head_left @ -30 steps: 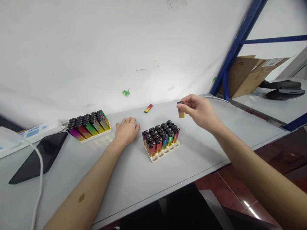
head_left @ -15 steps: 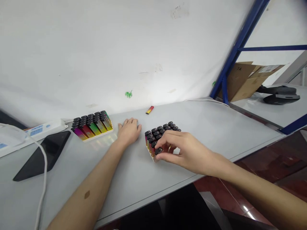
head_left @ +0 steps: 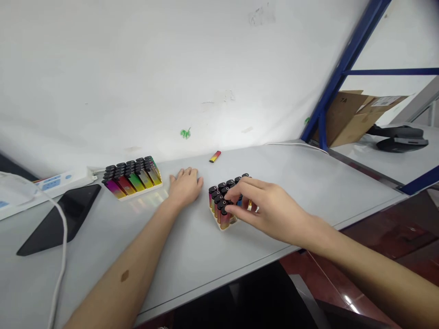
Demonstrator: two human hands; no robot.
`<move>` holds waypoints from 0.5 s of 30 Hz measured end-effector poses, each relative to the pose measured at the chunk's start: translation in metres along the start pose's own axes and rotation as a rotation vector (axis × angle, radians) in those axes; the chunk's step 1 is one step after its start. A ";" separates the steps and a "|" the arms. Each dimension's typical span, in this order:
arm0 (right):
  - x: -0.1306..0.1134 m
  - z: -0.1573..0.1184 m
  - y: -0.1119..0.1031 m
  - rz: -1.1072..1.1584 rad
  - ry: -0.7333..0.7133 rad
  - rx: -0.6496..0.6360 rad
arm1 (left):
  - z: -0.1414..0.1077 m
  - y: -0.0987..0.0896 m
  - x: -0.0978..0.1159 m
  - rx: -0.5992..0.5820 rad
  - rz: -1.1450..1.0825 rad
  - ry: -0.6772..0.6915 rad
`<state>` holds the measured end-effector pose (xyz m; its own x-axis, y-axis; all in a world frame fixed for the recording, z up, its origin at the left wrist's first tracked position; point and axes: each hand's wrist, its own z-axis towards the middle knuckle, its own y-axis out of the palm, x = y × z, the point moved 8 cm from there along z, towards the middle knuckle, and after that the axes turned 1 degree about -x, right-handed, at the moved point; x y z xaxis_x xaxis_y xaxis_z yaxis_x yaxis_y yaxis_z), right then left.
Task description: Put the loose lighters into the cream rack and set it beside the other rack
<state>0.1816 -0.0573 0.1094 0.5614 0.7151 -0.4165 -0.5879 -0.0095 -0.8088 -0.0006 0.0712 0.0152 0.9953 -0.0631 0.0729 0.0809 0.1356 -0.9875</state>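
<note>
The grey table (head_left: 202, 262) runs along the white wall at its back edge. Past its right end I see a cardboard box (head_left: 345, 119). Toward the left end, a white power strip (head_left: 70, 177) sits by the back edge, with a black tablet (head_left: 61, 219) just in front. The left hand (head_left: 185, 186) rests palm down near the back edge, fingers loosely spread, holding nothing. The right hand (head_left: 272, 205) arches over the near tray (head_left: 215, 220), thumb and forefinger parted; I can't tell whether they touch anything. The far tray (head_left: 144, 193), packed with lighters, stands near the back edge beside the tablet. One lighter (head_left: 225, 221) stands upright in the near tray's front-left corner. A red-and-yellow loose lighter (head_left: 215, 156) lies by the table's back edge.
</note>
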 end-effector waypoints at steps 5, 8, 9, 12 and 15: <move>0.022 0.037 -0.023 0.028 0.024 0.138 | -0.001 0.000 0.000 0.003 -0.009 0.011; 0.064 0.081 -0.024 0.157 0.093 0.193 | -0.001 0.001 0.000 0.007 -0.003 0.005; 0.082 0.097 -0.019 0.199 0.123 0.182 | -0.001 0.001 -0.001 0.003 0.001 -0.001; 0.133 0.139 0.014 0.204 0.219 0.055 | 0.000 0.002 -0.001 -0.008 0.006 -0.005; 0.159 0.159 0.054 0.093 0.163 -0.103 | 0.000 0.002 -0.002 -0.020 -0.001 -0.008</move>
<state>0.1465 0.1666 0.0660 0.5992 0.5854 -0.5462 -0.5834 -0.1479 -0.7986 -0.0021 0.0714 0.0130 0.9957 -0.0550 0.0746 0.0806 0.1158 -0.9900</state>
